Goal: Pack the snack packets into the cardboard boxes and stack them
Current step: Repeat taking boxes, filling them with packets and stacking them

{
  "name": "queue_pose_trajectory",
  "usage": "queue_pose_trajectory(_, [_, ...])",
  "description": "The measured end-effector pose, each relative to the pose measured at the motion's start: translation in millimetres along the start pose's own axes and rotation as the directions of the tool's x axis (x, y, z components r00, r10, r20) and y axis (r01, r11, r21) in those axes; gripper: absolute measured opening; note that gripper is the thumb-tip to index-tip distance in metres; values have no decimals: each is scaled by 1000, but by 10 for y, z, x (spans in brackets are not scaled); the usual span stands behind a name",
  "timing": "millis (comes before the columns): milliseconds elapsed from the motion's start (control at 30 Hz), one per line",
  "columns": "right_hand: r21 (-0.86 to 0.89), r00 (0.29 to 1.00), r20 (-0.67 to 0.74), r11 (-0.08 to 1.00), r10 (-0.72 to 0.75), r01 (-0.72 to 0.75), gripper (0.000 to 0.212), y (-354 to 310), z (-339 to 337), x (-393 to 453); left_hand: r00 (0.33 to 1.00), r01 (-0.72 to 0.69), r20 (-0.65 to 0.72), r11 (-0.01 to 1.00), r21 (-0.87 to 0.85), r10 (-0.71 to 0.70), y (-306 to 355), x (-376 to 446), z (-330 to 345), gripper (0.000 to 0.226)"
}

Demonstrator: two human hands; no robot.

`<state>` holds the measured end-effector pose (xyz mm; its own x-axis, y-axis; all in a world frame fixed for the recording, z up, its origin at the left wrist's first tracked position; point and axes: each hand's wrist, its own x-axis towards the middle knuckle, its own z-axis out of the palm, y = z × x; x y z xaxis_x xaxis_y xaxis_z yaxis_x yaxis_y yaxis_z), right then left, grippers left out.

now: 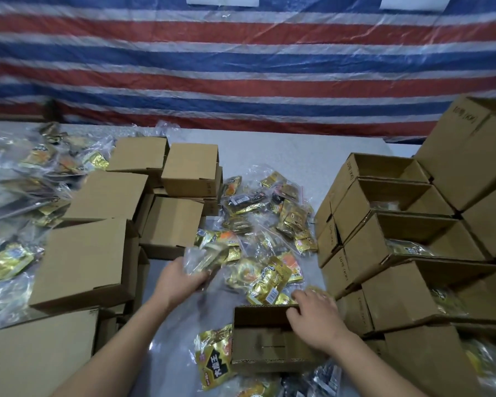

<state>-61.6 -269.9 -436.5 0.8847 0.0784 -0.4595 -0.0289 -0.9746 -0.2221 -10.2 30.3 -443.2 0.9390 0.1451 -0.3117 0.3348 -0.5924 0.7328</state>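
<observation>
One open cardboard box sits at lower centre of the frame on the grey table, mouth up, inside looks bare as far as the view shows. Right hand curls its fingers over the box's far rim at the right corner, gripping the wall. Left hand, left of and above the box, grips a clear bag of gold snack packets, blurred, lifted off the table. Loose gold packet with black label lies touching the box's left wall. Behind the box, centre frame, a heap of bagged snack packets spreads on the table.

Right side: stack of open boxes tilted with mouths toward the camera, several showing packets inside; the top one looks empty, contents of the rest too dark to tell. More boxes stacked at the far right.

Left side: closed boxes stacked in rough tiers from lower left up to mid-centre. More bagged packets piled at mid left, behind and beside those boxes. Striped red-blue-white tarp fills the upper frame.
</observation>
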Motion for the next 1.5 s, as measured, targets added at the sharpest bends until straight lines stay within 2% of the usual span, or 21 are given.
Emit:
queue_pose_trajectory(67, [74, 999, -34, 997, -13, 16, 54, -51, -70, -1, 998, -6, -62, 982, -191, -6, 291, -109, -159, 12])
queue_pose_trajectory(100, [215, 998, -68, 976, -11, 25, 54, -125, -156, -7, 998, -21, -70, 964, -265, 3, 453, -172, -213, 12])
queue_pose_trajectory(133, [441, 996, -92, 897, 10, 31, 51, -236, -285, -23, 998, -41, -52, 945, -324, 26, 622, -240, -253, 12])
queue_pose_trajectory(167, [692, 996, -78, 721, 39, 26, 49, -373, -438, -44, 998, -68, -13, 926, -371, 68, 785, -312, -285, 13])
queue_pose_trajectory(200, [882, 998, -39, 471, 45, 13, 51, -508, -599, -59, 991, -100, 37, 903, -417, 127, 950, -390, -307, 16])
queue_pose_trajectory(233, [974, 1000, -9, 225, 11, 6, 60, -606, -748, -59, 978, -128, 90, 878, -462, 190, 1115, -478, -320, 19])
queue_pose_trajectory(267, [1000, 999, -5, 31, -54, 7, 71, -675, -886, -62, 960, -148, 135, 858, -492, 243, 1262, -554, -318, 22])
queue_pose_trajectory(333, [978, 984, -72, -205, -165, 37, 75, -779, -1130, -109, 932, -185, 186, 849, -494, 311, 1508, -660, -258, 25])
queue_pose_trajectory(433, [937, 970, -138, -343, -200, 63, 57, -880, -1351, -214, 913, -328, 122, 878, -349, 390, 1837, -797, -125, 30])
queue_pose_trajectory(500, [899, 967, -176, -430, -184, 82, 46, -868, -1373, -232, 879, -471, 48, 880, -53, 474, 1970, -830, -15, 72])
queue_pose_trajectory(533, [875, 965, -194, -476, -178, 88, 43, -845, -1379, -232, 871, -489, 10, 866, 106, 491, 2019, -845, 25, 91])
queue_pose_trajectory(600, [837, 953, -242, -537, -185, 108, 54, -782, -1401, -252, 847, -502, -39, 823, 267, 529, 2069, -818, 85, 107])
queue_pose_trajectory(700, [853, 935, -262, -511, -240, 108, 72, -706, -1402, -286, 806, -567, -21, 781, 261, 592, 2115, -765, 132, 105])
queue_pose_trajectory(833, [895, 916, -261, -432, -303, 112, 63, -624, -1373, -306, 808, -589, 77, 796, 136, 585, 2198, -652, 140, 89])
queue_pose_trajectory(1000, [929, 917, -191, -365, -349, 54, 65, -460, -1367, -352, 759, -650, 147, 727, 220, 634, 2305, -542, 36, 90])
queue_pose_trajectory(1100, [952, 895, -205, -293, -395, 89, 59, -359, -1366, -367, 757, -625, 232, 781, -15, 610, 2341, -525, 37, 98])
queue_pose_trajectory(1233, [959, 921, -272, -157, -279, 236, 38, -292, -1457, -426, 795, -391, 291, 817, -423, 531, 2082, -481, 2, 93])
queue_pose_trajectory(1300, [929, 916, -367, -104, -162, 354, 23, -220, -1459, -448, 841, -334, 286, 855, -396, 460, 1732, -441, 9, 86])
queue_pose_trajectory(1333, [908, 903, -419, -57, -97, 415, 27, -191, -1447, -464, 865, -312, 286, 888, -338, 412, 1513, -426, 38, 80])
queue_pose_trajectory(1400, [871, 874, -486, 73, -28, 486, 55, -137, -1375, -500, 896, -243, 318, 942, -233, 310, 1038, -439, 173, 65])
queue_pose_trajectory(1500, [815, 872, -486, 329, -59, 476, 87, -119, -1190, -547, 890, -195, 412, 980, -43, 195, 418, -492, 484, 59])
